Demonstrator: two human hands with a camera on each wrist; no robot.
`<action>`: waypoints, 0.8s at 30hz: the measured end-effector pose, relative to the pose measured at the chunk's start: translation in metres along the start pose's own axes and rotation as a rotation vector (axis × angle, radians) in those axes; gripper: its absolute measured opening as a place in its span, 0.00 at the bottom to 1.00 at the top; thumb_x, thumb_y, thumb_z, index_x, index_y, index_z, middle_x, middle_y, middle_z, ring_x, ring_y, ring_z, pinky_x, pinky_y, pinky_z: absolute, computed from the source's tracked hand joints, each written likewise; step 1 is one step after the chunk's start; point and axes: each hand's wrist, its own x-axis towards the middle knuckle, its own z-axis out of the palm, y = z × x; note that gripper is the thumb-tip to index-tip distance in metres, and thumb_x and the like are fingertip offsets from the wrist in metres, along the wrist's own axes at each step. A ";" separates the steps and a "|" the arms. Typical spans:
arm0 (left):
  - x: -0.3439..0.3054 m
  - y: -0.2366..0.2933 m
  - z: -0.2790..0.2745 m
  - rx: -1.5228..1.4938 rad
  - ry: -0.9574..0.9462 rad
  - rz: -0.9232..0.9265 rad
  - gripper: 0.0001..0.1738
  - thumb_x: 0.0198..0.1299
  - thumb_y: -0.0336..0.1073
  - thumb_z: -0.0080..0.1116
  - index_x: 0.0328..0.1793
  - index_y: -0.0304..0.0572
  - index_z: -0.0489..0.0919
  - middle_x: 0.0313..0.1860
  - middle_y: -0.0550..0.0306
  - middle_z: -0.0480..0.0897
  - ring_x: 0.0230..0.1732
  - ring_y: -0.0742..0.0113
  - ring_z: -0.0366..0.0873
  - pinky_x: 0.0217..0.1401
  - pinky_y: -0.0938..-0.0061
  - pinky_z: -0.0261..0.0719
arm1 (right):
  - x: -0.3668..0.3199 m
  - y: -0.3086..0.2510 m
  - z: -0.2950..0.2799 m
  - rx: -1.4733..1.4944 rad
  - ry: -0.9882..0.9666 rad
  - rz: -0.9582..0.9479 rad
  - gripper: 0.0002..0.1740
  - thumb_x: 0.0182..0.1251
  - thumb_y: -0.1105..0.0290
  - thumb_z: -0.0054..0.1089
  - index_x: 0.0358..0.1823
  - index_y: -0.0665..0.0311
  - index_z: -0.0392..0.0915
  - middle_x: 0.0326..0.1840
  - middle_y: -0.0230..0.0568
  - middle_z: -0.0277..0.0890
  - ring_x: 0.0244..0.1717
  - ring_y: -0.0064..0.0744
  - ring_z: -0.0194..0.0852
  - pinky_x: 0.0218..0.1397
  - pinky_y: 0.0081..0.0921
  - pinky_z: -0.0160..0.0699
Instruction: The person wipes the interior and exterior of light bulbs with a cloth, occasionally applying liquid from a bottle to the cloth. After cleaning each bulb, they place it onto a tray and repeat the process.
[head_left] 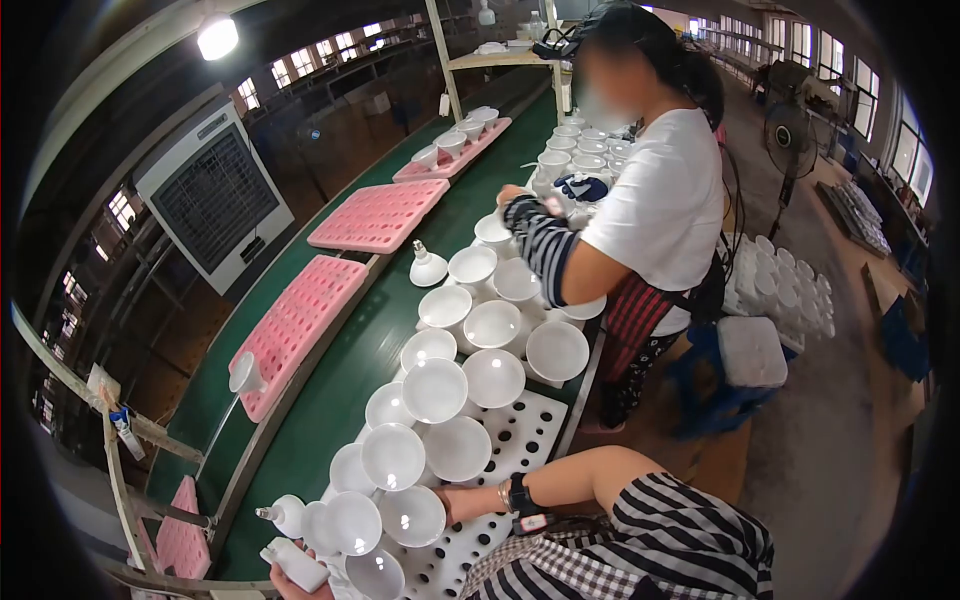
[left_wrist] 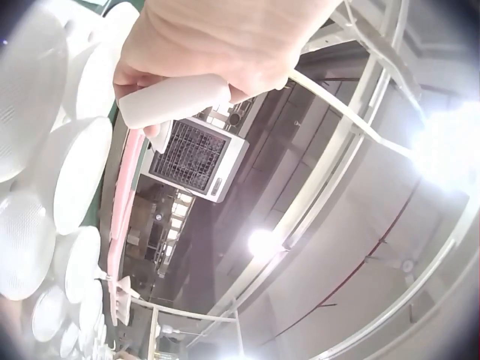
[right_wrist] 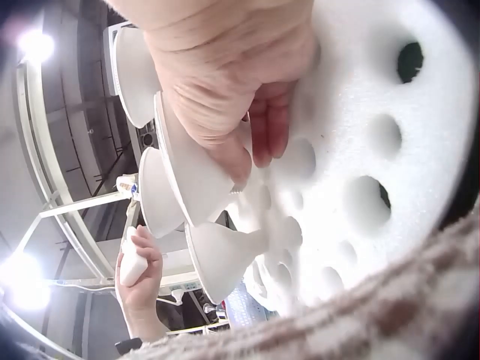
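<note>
At the near end of the green bench, my left hand (left_wrist: 217, 41) grips a smooth white block-shaped thing (head_left: 293, 565) with rounded edges; its kind does not show. A white bulb-like lamp with a screw base (head_left: 287, 515) lies just beyond it. My right hand (right_wrist: 232, 82) pinches the narrow neck of a white cone-shaped lamp cup (head_left: 413, 515), thumb on the near side and fingers behind. That cup stands among several like it, over a white foam tray (right_wrist: 330, 187) with round holes. Its mouth faces up in the head view.
Another person (head_left: 650, 180) works farther along the bench beside more cups. Pink hole trays (head_left: 300, 325) line the far side of the green belt (head_left: 345, 370); one holds a cup (head_left: 245, 372). A metal frame post (head_left: 120, 480) rises at the left near my left hand.
</note>
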 end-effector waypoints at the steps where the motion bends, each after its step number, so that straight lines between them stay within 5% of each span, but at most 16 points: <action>1: -0.011 0.007 0.007 -0.071 0.019 -0.055 0.42 0.41 0.28 0.77 0.63 0.27 0.67 0.53 0.39 0.78 0.52 0.53 0.78 0.55 0.65 0.77 | -0.001 0.007 -0.002 0.391 0.069 0.146 0.28 0.69 0.74 0.58 0.70 0.66 0.65 0.70 0.47 0.66 0.72 0.31 0.60 0.74 0.34 0.59; 2: -0.022 0.016 0.015 -0.141 0.038 -0.111 0.42 0.42 0.27 0.77 0.63 0.27 0.67 0.53 0.40 0.78 0.53 0.53 0.78 0.56 0.64 0.76 | -0.008 0.013 -0.005 0.399 0.074 0.152 0.28 0.69 0.74 0.58 0.70 0.66 0.65 0.70 0.47 0.66 0.72 0.31 0.60 0.74 0.34 0.59; 8: -0.063 0.045 0.036 -0.072 -0.052 -0.109 0.37 0.46 0.24 0.70 0.65 0.28 0.67 0.56 0.40 0.77 0.57 0.53 0.76 0.61 0.60 0.73 | -0.044 -0.066 0.052 -1.172 0.311 0.129 0.31 0.57 0.59 0.69 0.60 0.63 0.72 0.52 0.49 0.79 0.50 0.43 0.80 0.55 0.35 0.78; 12: -0.076 0.023 0.025 0.379 -0.194 0.052 0.29 0.55 0.29 0.65 0.64 0.33 0.73 0.60 0.38 0.76 0.61 0.49 0.75 0.62 0.59 0.73 | -0.057 -0.059 0.057 -1.175 0.398 0.055 0.30 0.54 0.64 0.71 0.58 0.61 0.72 0.51 0.45 0.80 0.49 0.43 0.80 0.53 0.35 0.78; 13: -0.081 0.031 0.048 0.288 -0.045 -0.200 0.23 0.59 0.33 0.63 0.62 0.38 0.78 0.65 0.37 0.73 0.65 0.43 0.72 0.65 0.57 0.70 | -0.059 -0.092 0.085 -0.990 0.416 -0.002 0.27 0.52 0.65 0.71 0.54 0.63 0.74 0.49 0.48 0.80 0.47 0.47 0.80 0.52 0.36 0.78; 14: -0.081 0.041 0.063 0.288 -0.049 -0.209 0.23 0.59 0.33 0.63 0.62 0.38 0.78 0.65 0.37 0.73 0.65 0.43 0.72 0.65 0.57 0.70 | -0.057 -0.108 0.096 -0.987 0.422 0.007 0.27 0.52 0.65 0.71 0.54 0.63 0.74 0.49 0.48 0.80 0.47 0.47 0.80 0.52 0.36 0.78; 16: -0.073 0.063 0.093 0.326 -0.372 0.203 0.27 0.60 0.36 0.65 0.65 0.39 0.75 0.74 0.38 0.63 0.65 0.41 0.71 0.67 0.49 0.67 | -0.054 -0.128 0.105 -1.096 0.287 -0.028 0.24 0.51 0.65 0.71 0.50 0.62 0.75 0.45 0.50 0.81 0.45 0.49 0.81 0.49 0.37 0.78; 18: -0.070 0.115 0.148 0.627 -0.426 0.703 0.18 0.57 0.42 0.60 0.49 0.38 0.82 0.59 0.42 0.75 0.56 0.47 0.74 0.56 0.52 0.72 | -0.056 -0.137 0.107 -1.207 0.242 -0.080 0.23 0.50 0.64 0.71 0.49 0.62 0.77 0.43 0.48 0.82 0.45 0.47 0.81 0.46 0.36 0.78; 20: -0.073 0.134 0.175 0.563 -0.505 0.696 0.19 0.56 0.43 0.60 0.51 0.42 0.83 0.59 0.42 0.76 0.60 0.40 0.69 0.64 0.48 0.64 | -0.060 -0.145 0.114 -1.067 0.268 -0.105 0.24 0.51 0.61 0.72 0.49 0.61 0.77 0.41 0.47 0.82 0.45 0.46 0.82 0.47 0.35 0.78; 21: -0.069 0.145 0.188 0.612 -0.561 0.815 0.18 0.59 0.42 0.59 0.51 0.40 0.82 0.60 0.43 0.76 0.58 0.46 0.72 0.60 0.54 0.69 | -0.070 -0.172 0.130 -0.980 0.221 0.105 0.24 0.52 0.60 0.72 0.49 0.60 0.77 0.44 0.47 0.82 0.46 0.45 0.82 0.48 0.35 0.78; 22: -0.064 0.153 0.197 0.660 -0.615 0.933 0.16 0.63 0.41 0.58 0.52 0.39 0.82 0.60 0.45 0.76 0.56 0.51 0.75 0.55 0.59 0.74 | -0.076 -0.174 0.131 -0.982 0.222 0.105 0.24 0.52 0.60 0.72 0.49 0.60 0.77 0.44 0.47 0.82 0.46 0.45 0.82 0.48 0.35 0.78; 24: -0.054 0.145 0.209 0.604 -0.595 0.807 0.17 0.63 0.40 0.57 0.54 0.40 0.82 0.61 0.45 0.76 0.57 0.49 0.73 0.60 0.57 0.71 | -0.085 -0.176 0.132 -1.113 0.227 0.021 0.23 0.54 0.60 0.71 0.50 0.60 0.77 0.46 0.48 0.82 0.48 0.45 0.82 0.49 0.34 0.77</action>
